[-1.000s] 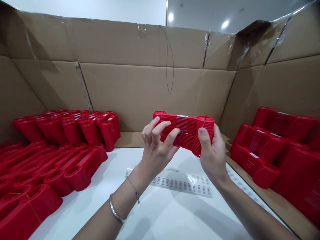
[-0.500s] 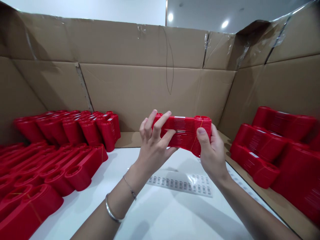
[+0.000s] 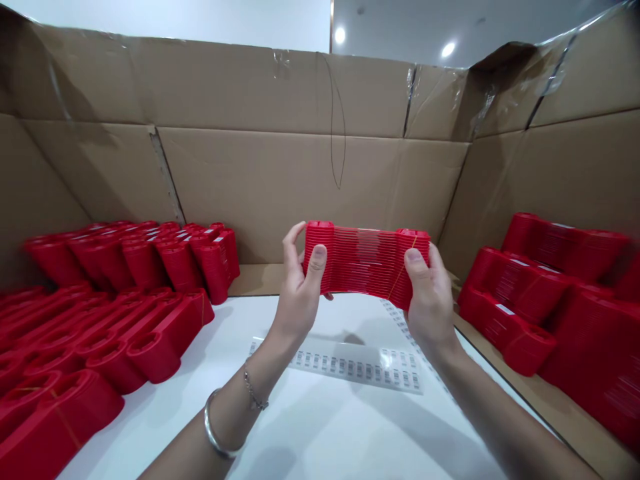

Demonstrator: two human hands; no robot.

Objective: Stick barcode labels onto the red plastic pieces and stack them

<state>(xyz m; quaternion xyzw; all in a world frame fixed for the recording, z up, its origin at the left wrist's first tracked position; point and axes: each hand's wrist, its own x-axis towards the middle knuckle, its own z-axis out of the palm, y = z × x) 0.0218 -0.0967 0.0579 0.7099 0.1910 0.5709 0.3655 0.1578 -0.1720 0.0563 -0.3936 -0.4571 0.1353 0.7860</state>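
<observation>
A stack of thin red plastic pieces (image 3: 364, 260), wide at both ends and narrower in the middle, is held up above the white table. My left hand (image 3: 300, 280) grips its left end, the thumb across the front and the fingers mostly hidden behind. Around the right end is closed my right hand (image 3: 429, 293), its thumb pressing on the front face. A thin rubber band (image 3: 403, 270) runs slantwise round the stack near my right thumb. Below the stack, a sheet of small printed labels (image 3: 355, 367) lies on the table.
Rows of similar red stacks (image 3: 150, 333) fill the left side, with more upright stacks (image 3: 195, 257) behind them. Piled red stacks (image 3: 520, 293) stand at the right. Cardboard walls (image 3: 250, 180) enclose the white table (image 3: 320, 433). A thin loop of string (image 3: 344, 147) hangs at the back wall.
My left hand, whose fingers were spread with the thumb at the stack's middle, has moved to the left end and closed round it. The stack has turned slightly and shifted a little right.
</observation>
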